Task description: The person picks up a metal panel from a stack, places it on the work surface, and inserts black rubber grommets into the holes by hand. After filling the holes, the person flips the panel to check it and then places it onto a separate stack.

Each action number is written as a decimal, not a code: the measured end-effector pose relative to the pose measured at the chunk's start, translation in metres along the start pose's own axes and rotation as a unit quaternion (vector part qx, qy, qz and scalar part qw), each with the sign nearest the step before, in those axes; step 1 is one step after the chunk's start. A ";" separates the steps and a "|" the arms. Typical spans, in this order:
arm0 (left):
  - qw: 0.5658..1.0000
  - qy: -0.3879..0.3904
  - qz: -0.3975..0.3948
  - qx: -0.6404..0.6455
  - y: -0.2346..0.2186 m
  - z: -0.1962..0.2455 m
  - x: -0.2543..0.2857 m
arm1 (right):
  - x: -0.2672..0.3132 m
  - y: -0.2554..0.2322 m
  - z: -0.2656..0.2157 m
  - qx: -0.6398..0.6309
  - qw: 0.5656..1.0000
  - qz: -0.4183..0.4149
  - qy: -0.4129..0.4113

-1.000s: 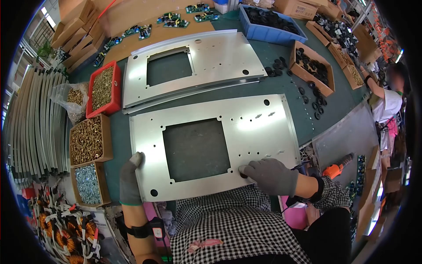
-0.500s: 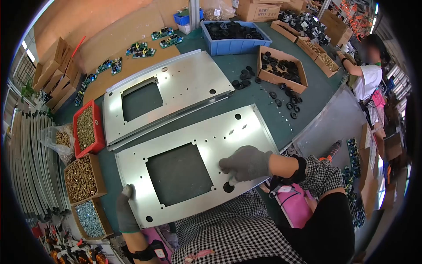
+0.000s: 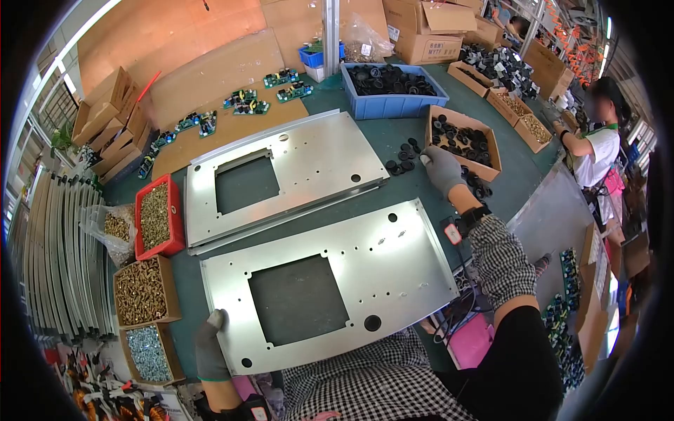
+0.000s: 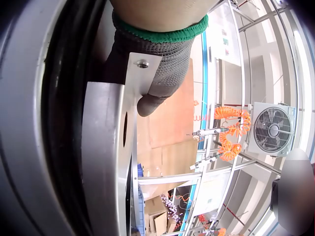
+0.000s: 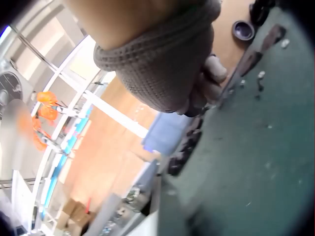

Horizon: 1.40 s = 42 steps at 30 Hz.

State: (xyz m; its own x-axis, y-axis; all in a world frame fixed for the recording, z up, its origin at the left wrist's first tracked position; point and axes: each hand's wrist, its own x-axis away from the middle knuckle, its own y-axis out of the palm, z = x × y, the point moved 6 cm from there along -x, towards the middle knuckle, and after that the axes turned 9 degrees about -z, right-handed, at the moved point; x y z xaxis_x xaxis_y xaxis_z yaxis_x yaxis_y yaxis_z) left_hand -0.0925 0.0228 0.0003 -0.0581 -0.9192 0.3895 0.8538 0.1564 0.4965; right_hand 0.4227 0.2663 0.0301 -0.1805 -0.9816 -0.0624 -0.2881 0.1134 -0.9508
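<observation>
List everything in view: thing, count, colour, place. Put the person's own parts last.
near panel: 1, silver, in front of the person, square cutout
far panel: 1, silver, behind the near one, square cutout
red bin: 1, left, brass screws
cardboard trays: 2, brown, below the red bin, brass and silvery screws
blue bin: 1, top centre, black parts
cardboard box: 1, brown, right of the far panel, black rings
loose rings: several, black, on the mat beside that box
circuit boards: several, green, on cardboard at the top
metal strips: a stack, grey, far left
left hand: grey glove, grips the near panel's corner
right hand: grey glove, reaching among the loose rings
</observation>
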 end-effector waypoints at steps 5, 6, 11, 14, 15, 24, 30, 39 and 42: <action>1.000 -0.008 0.022 0.005 0.014 0.004 0.002 | 0.074 -0.004 -0.054 -0.288 0.917 -0.237 -0.143; 1.000 -0.009 0.023 0.008 0.014 0.003 0.002 | 0.084 -0.001 -0.061 -0.278 0.915 -0.254 -0.145; 1.000 -0.009 0.027 -0.007 0.009 0.001 -0.001 | 0.097 0.015 -0.075 -0.234 0.904 -0.313 -0.172; 0.999 -0.012 0.036 -0.032 0.002 0.000 0.000 | 0.094 0.013 -0.076 -0.180 0.913 -0.314 -0.186; 0.998 -0.013 0.035 -0.043 0.000 -0.001 -0.002 | 0.094 0.013 -0.077 -0.151 0.920 -0.299 -0.204; 0.994 0.019 0.045 -0.102 0.015 0.011 0.000 | 0.091 0.013 -0.094 -0.004 0.912 -0.331 -0.242; 0.994 0.035 0.005 -0.107 0.000 0.004 -0.004 | 0.057 0.013 -0.078 0.027 0.888 -0.398 -0.229; 0.997 -0.002 -0.008 -0.072 0.011 0.006 0.000 | 0.066 0.007 -0.080 0.083 0.908 -0.369 -0.183; 0.995 0.012 0.063 -0.072 -0.004 -0.001 -0.001 | 0.029 -0.011 -0.080 0.078 0.945 -0.280 -0.149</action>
State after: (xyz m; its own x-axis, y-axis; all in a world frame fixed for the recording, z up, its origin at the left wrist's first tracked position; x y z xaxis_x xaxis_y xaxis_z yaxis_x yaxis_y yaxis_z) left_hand -0.0957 0.0230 -0.0026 0.0645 -0.9041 0.4223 0.9194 0.2184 0.3272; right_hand 0.3459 0.2490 0.0633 0.2388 -0.8834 0.4032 -0.1144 -0.4379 -0.8917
